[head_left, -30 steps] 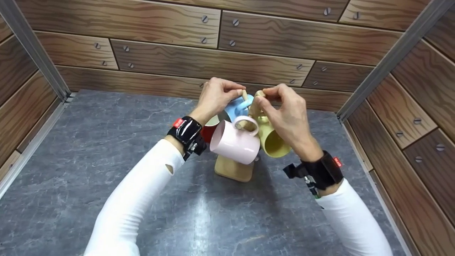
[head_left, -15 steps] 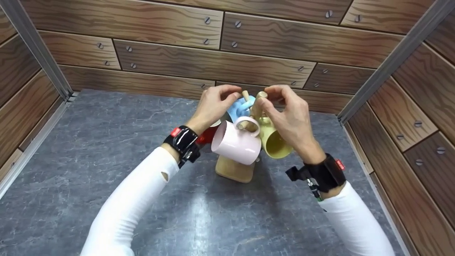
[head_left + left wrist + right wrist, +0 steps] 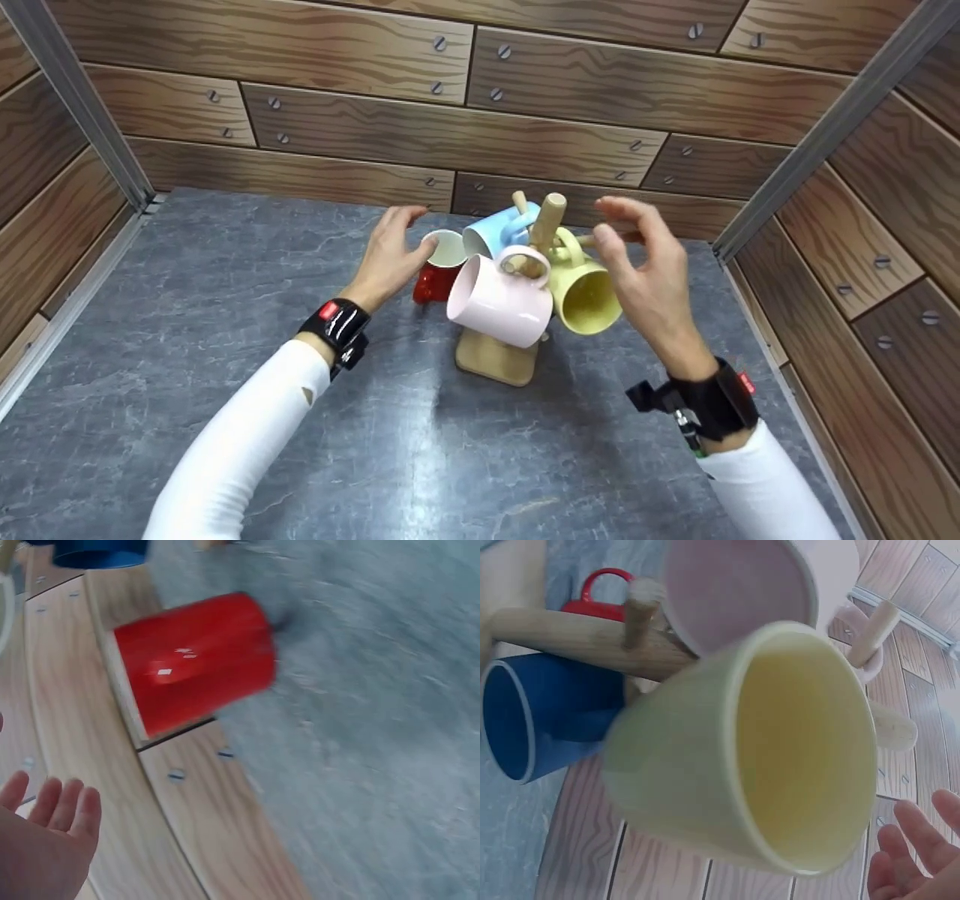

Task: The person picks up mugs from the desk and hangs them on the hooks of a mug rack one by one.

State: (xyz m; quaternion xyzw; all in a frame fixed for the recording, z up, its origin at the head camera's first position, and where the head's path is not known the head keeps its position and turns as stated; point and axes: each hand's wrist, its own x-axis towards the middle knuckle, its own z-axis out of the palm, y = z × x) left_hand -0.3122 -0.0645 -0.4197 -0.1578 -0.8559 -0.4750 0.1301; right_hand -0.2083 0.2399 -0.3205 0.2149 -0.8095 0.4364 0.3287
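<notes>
A wooden mug tree (image 3: 550, 217) stands mid-table on a flat base (image 3: 495, 358). From its pegs hang a pink mug (image 3: 501, 304) in front, a yellow mug (image 3: 589, 296) at right and a light blue mug (image 3: 491, 229) behind. The red mug (image 3: 435, 283), white inside, stands upright on the table at left. My left hand (image 3: 388, 259) has relaxed fingers; its thumb overlaps the red mug's rim in the head view, while the left wrist view shows them apart. Holding nothing, my right hand (image 3: 652, 274) is beside the yellow mug (image 3: 705, 757), fingers spread.
Wood-patterned panels (image 3: 337, 131) wall the back and both sides of the grey marbled table (image 3: 360, 457). A bare peg (image 3: 589, 240) points right from the tree, near my right fingertips.
Both hands have come off the top of the mug tree and moved apart, the left one leftward and down, the right one rightward. The hanging mugs have stayed in place.
</notes>
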